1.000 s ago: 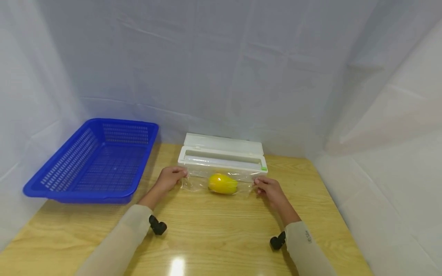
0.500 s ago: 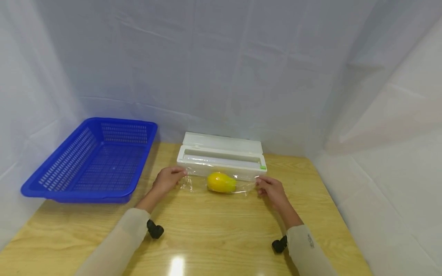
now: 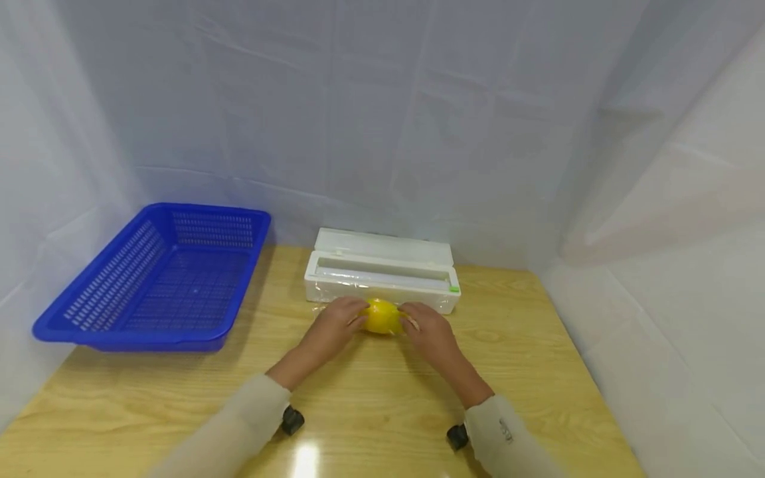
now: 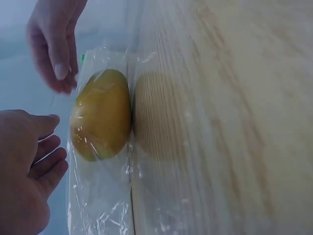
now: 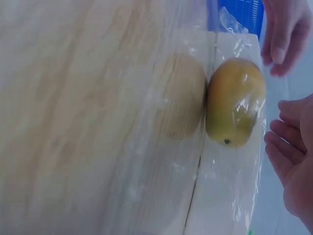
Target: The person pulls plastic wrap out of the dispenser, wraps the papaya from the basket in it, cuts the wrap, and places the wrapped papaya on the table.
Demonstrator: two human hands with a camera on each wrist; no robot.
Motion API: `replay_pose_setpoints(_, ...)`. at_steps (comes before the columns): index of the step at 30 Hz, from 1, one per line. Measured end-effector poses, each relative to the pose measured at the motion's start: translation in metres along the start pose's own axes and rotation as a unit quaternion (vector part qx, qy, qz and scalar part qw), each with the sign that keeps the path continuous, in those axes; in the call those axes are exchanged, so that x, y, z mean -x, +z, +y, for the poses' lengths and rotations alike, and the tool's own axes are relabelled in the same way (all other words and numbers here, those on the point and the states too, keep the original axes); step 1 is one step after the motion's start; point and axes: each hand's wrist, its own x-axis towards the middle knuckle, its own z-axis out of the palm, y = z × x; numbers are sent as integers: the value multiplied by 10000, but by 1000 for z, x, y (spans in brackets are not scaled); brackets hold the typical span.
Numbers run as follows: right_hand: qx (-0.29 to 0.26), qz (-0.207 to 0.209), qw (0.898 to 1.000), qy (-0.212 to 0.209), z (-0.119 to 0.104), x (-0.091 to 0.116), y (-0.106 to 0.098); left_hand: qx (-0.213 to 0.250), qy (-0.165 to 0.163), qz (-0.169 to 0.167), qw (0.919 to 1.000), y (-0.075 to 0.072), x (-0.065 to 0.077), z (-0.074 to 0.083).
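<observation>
Okay, head view: both hands have come in from the sides to the fruit (image 3: 380,316); half a second ago they pinched stretched wrap to either side. Left hand (image 3: 336,324) at one end, right hand (image 3: 427,332) at the other. My read: work has shifted from the wrap's ends to the fruit itself. Fruit sits on the table (image 3: 370,392), just in front of the open box (image 3: 412,300). Blue basket (image 3: 137,338) off to the left, white sheeting (image 3: 418,133) behind and on both sides.

Left wrist: left fingers loose, just short of the fruit, nothing held. Wrap (image 4: 105,213) lies over it, glinting.

Right wrist: right fingers relaxed too, no grip, small gap to the fruit. Wood grain shows blurred alongside.
</observation>
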Motion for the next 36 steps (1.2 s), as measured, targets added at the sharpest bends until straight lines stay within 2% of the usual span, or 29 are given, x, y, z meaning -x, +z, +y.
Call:
replay_pose_setpoints(2,190,-191,9995,-142,-4,-6,7,-97,114,-108,9998,4,-5,2)
replay_pose_setpoints(5,369,-414,9983,-204,-6,-13,13,-119,65,-378,9992,6,-11,2)
replay_pose_setpoints(9,262,-658,9973,-205,-6,-18,18,-118,-21,-766,9970,8,-17,-2)
replay_pose_setpoints(16,246,-863,9958,-191,-4,-24,21,-335,584,-769,9948,13,-27,-10)
replay_pose_setpoints(18,264,-901,9954,-171,-3,-25,22,-321,654,-817,9940,13,-29,-11)
replay_pose_setpoints(22,318,-1024,9941,-160,-1,-26,26,-314,525,-1041,9927,14,-30,-13)
replay_pose_setpoints(25,463,-949,9940,-285,0,-26,29,-285,406,-1178,9918,14,-30,-14)
replay_pose_setpoints(30,543,-782,9945,-426,3,-28,30,-325,382,-1104,9926,15,-31,-14)
replay_pose_setpoints(36,309,-976,9944,-272,5,-33,28,-183,131,-1172,9928,14,-32,-15)
